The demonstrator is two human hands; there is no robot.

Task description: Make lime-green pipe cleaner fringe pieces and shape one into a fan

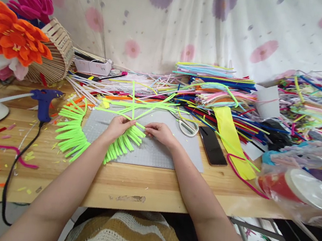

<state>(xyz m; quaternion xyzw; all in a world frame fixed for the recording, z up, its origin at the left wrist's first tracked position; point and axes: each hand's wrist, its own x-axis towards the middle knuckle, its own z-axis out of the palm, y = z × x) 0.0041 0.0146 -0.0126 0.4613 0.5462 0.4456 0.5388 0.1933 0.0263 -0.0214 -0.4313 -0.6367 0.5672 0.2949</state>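
A lime-green fringe of pipe cleaners (69, 134) curves in a U over the left part of a grey cutting mat (158, 153), its middle hidden behind my left forearm. At the right end of that fringe, my left hand (119, 126) is closed in a pinch on the pipe cleaners. My right hand (160, 133) is just to the right, thumb and fingertips pressed together at the tip of a green pipe cleaner. Loose green pipe cleaners (157, 106) lie crossed beyond both hands. Scissors (188, 128) with white handles rest on the mat's far right.
A blue glue gun (45, 103) with a black cord stands at left, near orange fluffy flowers (16, 36). A black phone (212, 146) and yellow strip (234, 143) lie at right. Bundles of coloured pipe cleaners (217, 80) line the back. A bagged spool (307, 188) sits far right.
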